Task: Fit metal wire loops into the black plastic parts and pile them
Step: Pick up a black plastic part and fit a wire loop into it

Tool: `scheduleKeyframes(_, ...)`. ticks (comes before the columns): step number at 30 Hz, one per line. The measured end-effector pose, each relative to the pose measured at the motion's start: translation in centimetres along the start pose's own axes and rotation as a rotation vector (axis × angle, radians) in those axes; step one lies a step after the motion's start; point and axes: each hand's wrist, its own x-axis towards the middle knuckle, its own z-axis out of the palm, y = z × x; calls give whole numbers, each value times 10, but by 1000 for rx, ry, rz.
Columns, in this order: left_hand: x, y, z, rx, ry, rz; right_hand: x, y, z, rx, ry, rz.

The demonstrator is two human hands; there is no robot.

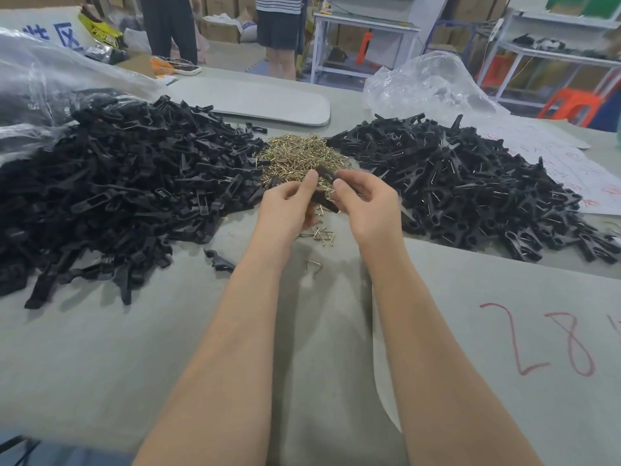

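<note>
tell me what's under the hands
A few loose wire loops lie on the grey table cover below the left hand and right hand, which grip a black part. They hide the near edge of the wire heap.

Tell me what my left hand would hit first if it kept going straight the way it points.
Most likely the heap of gold wire loops just beyond the left hand; depth is hard to judge.

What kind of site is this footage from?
Probably a small factory's hand-assembly bench: large heaps of black plastic parts flank a mound of brass-coloured wire loops, and stacked cardboard boxes stand behind.
</note>
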Motion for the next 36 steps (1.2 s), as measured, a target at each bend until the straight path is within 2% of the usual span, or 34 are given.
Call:
scheduleKeyframes(2,-1,2,1,-127,-37,-34,-1,2,3,-81,-6,-31)
scheduleKeyframes(5,-2,3,2,-234,-96,-49,0,6,2,-78,29,-8)
scheduleKeyframes(7,-2,1,2,-165,-94,-29,1,7,1,-47,14,14)
scheduleKeyframes(10,0,-2,0,161,-47,82,1,9,0,-85,-62,-13)
scheduleKeyframes(12,1,-3,-1,276,-11,138,2,9,-1,-148,-89,-21)
scheduleKeyframes(18,4,-5,0,280,2,138,2,9,0,-403,-88,-98)
scheduleKeyframes(22,4,-4,0,267,0,139,1,7,0,-442,-49,-117)
scheduleKeyframes(25,3,-2,-2,252,17,148,1,4,0,-338,-112,-54)
scheduleKeyframes(29,3,-2,-2,250,-46,193,0,3,0,-60,-77,42)
scheduleKeyframes(33,1,-3,2,271,-101,182,4,6,-5,-68,-35,11)
scheduleKeyframes(36,1,-2,1,131,-50,76,8,3,-10,24,75,20)
